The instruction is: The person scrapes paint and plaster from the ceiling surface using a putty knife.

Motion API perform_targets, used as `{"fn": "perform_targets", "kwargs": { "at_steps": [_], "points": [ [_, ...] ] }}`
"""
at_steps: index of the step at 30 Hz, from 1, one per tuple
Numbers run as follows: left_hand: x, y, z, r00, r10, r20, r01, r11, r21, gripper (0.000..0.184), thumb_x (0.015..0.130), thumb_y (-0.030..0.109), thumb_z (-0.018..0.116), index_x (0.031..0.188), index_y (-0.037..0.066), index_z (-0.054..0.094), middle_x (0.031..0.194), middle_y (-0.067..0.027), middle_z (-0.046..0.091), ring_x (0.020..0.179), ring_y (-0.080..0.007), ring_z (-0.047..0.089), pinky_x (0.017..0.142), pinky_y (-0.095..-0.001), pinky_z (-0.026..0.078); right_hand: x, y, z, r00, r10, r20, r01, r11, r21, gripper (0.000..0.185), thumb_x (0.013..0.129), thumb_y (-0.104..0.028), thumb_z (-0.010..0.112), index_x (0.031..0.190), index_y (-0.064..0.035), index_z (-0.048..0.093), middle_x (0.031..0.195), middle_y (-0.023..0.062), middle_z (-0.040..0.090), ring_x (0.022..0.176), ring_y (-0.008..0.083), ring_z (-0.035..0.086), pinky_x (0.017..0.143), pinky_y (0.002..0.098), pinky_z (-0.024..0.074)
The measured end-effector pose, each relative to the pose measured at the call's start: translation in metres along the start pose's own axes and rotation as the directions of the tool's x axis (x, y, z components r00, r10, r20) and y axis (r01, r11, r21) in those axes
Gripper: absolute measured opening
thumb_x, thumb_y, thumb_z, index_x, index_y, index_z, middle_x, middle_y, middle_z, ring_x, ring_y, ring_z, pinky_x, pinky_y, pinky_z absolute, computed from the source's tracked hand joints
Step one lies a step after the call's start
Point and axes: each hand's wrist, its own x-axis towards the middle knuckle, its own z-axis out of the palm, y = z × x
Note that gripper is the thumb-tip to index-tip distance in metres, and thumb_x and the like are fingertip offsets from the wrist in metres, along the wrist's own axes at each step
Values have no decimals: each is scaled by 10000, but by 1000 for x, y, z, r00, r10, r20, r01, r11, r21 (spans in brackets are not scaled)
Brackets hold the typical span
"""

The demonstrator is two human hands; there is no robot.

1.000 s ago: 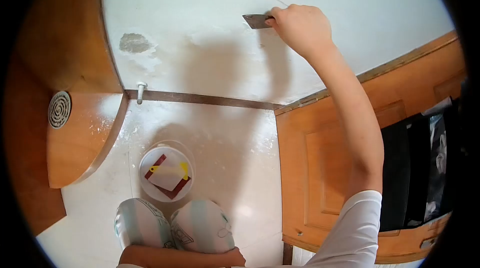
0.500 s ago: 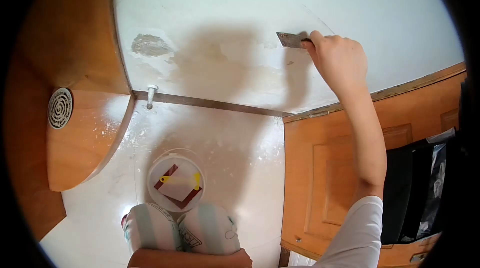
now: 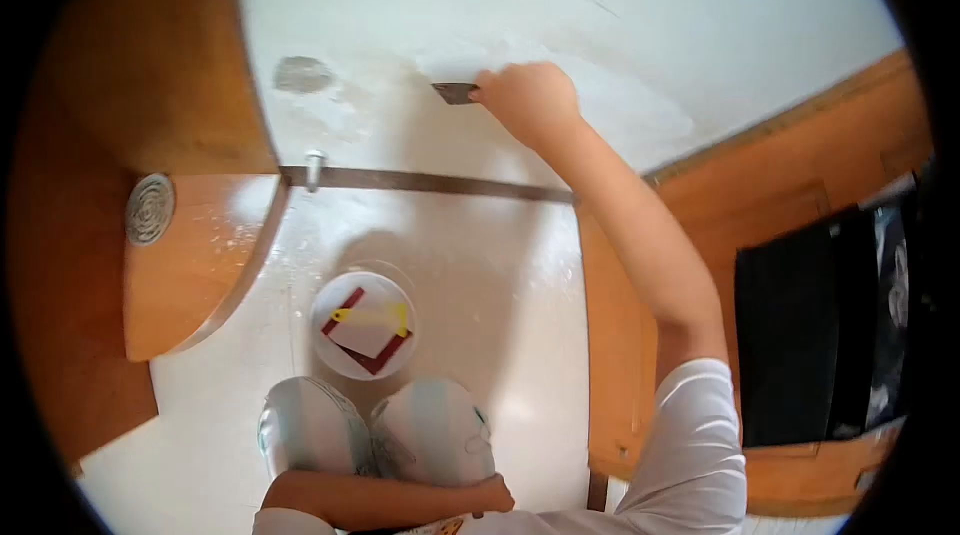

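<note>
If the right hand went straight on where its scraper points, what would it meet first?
Likely the grey patch on the wall; whether the scraper touches the wall is unclear.

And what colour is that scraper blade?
The scraper blade is dark grey, best seen in the head view.

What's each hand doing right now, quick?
Right hand: closed, holding the scraper at the wall.
Left hand: by the knees; can't tell if its fingers are open or closed.
</note>
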Motion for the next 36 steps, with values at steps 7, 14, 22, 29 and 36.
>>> {"fn": "perform_targets", "kwargs": {
  "at_steps": [7, 14, 22, 29, 36],
  "points": [
    [4, -1, -6, 998, -60, -4, 60, 998, 32, 284, 715, 106, 610, 991, 142, 555, 853, -42, 599, 754, -267, 588, 610, -436, 400, -6, 5, -21, 975, 57, -214, -55, 998, 14, 101, 740, -135, 550, 678, -58, 570, 589, 104, 592, 554, 261, 594, 494, 362, 462],
    [17, -1, 13, 996, -75, -37, 78, 994, 79, 316, 625, 200, 678, 930, 149, 613, 844, -36, 617, 778, -246, 607, 595, -442, 442, 23, -24, -13, 989, -38, -145, 33, 999, -41, 71, 673, -30, 556, 620, -55, 597, 627, 91, 617, 598, 245, 614, 495, 334, 478],
    [33, -13, 35, 990, -33, -138, 46, 995, 94, 278, 609, 193, 687, 875, 137, 628, 848, -56, 627, 775, -242, 604, 563, -445, 433, 60, -117, 68, 972, -230, 49, 229, 973, 25, 97, 737, -64, 520, 774, -60, 609, 718, 99, 635, 668, 251, 626, 559, 364, 496],
    [47, -28, 54, 986, -57, -157, 67, 996, 58, 153, 660, 123, 642, 808, 93, 621, 806, -59, 629, 694, -241, 590, 489, -411, 392, 22, -69, 26, 985, 145, -88, -143, 989, 29, 250, 848, -294, 499, 726, -82, 553, 587, 82, 595, 551, 248, 602, 461, 356, 454],
    [37, -23, 51, 985, -52, -164, 68, 994, 89, 133, 679, 83, 629, 810, 84, 610, 828, -49, 625, 687, -243, 590, 472, -408, 386, 18, -40, -6, 954, 195, -228, -211, 976, -46, 228, 828, -250, 538, 680, -77, 554, 520, 60, 563, 460, 234, 554, 411, 327, 422]
  ]
}}
